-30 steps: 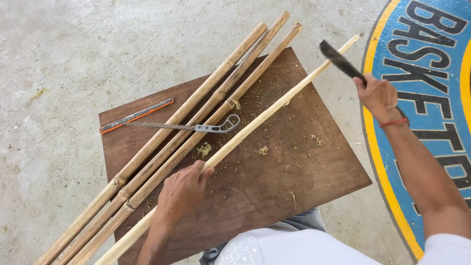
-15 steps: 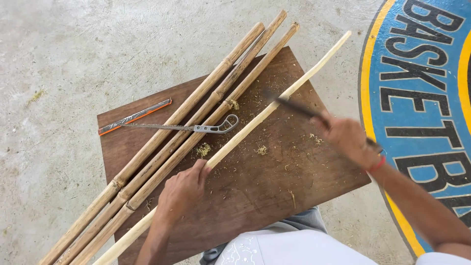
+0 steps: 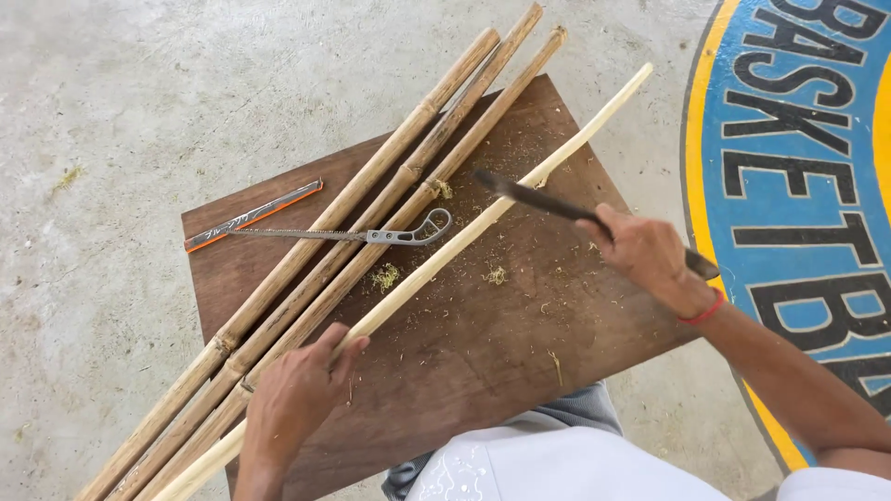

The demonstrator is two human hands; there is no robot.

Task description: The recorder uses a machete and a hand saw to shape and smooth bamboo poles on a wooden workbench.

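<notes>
bamboo: three brown poles (image 3: 371,209), one peeled stick (image 3: 483,218)

Pale peeled stick (image 3: 483,223), dark brown board (image 3: 483,353), orange-edged strip (image 3: 252,216), red wristband (image 3: 703,311).

Pale concrete floor (image 3: 139,93) in daylight, with a blue-and-yellow painted emblem (image 3: 807,139) at right

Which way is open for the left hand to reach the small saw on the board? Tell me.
Probably yes, by lifting over: the left hand pins the peeled stick, and three bamboo poles lie under the small saw, none covering it.
</notes>
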